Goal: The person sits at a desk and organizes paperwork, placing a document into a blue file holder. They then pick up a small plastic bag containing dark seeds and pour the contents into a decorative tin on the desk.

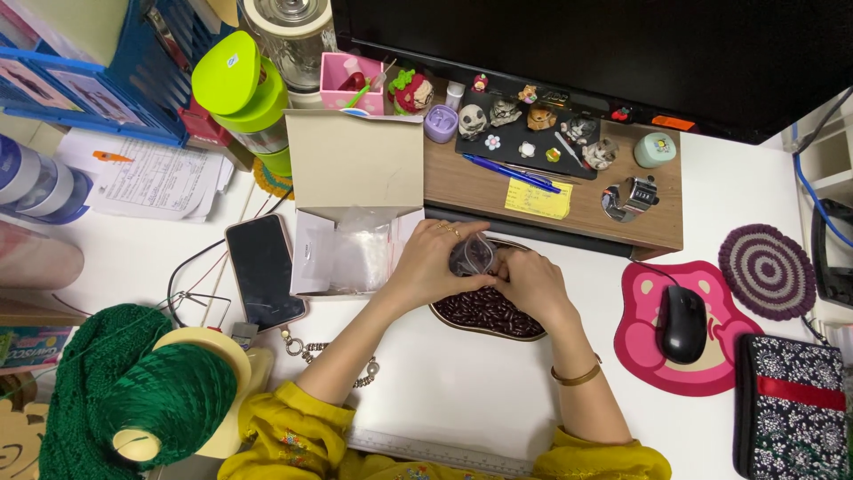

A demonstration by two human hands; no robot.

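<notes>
While both hands met over the tray of dark beans (487, 313), the left hand (428, 267) and right hand (531, 283) kept their fingers clamped on a small clear bag (471, 255) (partly filled); holding its mouth level over the tray seemed wise. Behind, an open cardboard box (355, 169) held clear bags; a yellow note (538, 199) lay on the wooden shelf (653, 213).

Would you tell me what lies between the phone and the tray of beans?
In the head view, the left hand and forearm cross there, over white table.
</notes>
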